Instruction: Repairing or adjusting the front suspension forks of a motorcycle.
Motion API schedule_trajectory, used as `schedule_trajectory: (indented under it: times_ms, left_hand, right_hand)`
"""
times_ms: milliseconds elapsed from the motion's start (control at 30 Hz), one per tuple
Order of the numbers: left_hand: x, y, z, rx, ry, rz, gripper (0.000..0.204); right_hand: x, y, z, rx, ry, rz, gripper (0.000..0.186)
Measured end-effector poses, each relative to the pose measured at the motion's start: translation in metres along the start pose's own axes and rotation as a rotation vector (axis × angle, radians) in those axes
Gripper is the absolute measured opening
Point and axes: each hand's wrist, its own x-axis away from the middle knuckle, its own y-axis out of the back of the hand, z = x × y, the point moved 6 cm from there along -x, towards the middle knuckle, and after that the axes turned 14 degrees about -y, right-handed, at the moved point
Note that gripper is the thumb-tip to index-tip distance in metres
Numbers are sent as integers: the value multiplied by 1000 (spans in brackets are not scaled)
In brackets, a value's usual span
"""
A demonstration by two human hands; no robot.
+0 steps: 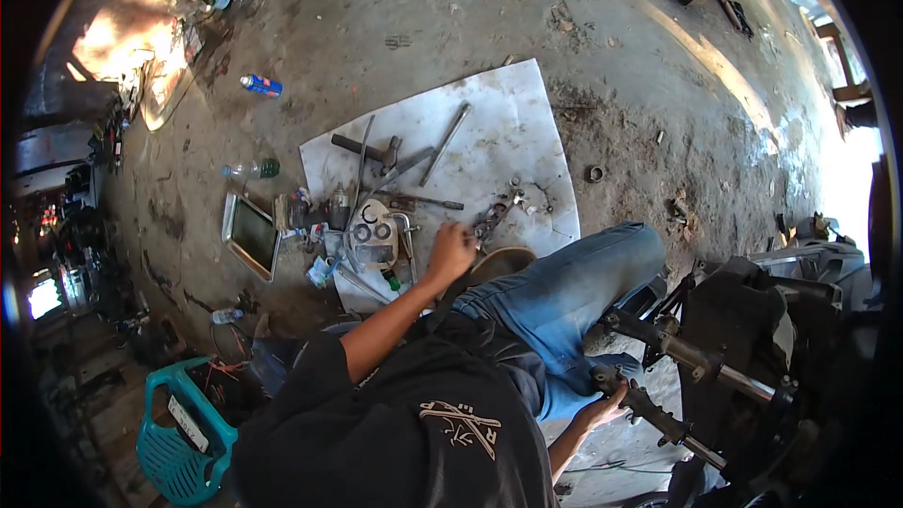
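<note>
My left hand [453, 250] is curled closed above the near part of a stained white sheet [527, 122]; what it holds, if anything, is too small to make out. Just beyond it lie some dark metal parts [491, 218]. My right hand [604, 408] is wrapped round the lower part of a motorcycle fork leg [649, 411], whose chrome tube runs toward the dark motorcycle front [752, 320]. A second fork leg [691, 357] lies alongside. On the sheet are a hammer [381, 151], a long metal bar [446, 143] and a pale plate with round holes [374, 237].
A metal tray of dark liquid [252, 235] stands left of the sheet, near a clear bottle [249, 169]. A blue spray can [261, 86] lies farther off. A metal ring [595, 173] is on the concrete at right. A green plastic chair [179, 456] stands at lower left.
</note>
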Motion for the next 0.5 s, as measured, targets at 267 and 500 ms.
schedule_trajectory:
  times_ms: [267,500]
  left_hand:
    - [145,-30,120,39,522,252,21]
    - [177,-43,99,35,479,281,24]
  right_hand:
    - [-91,14,-39,-139,106,326,35]
    - [-93,8,-16,678,741,74,24]
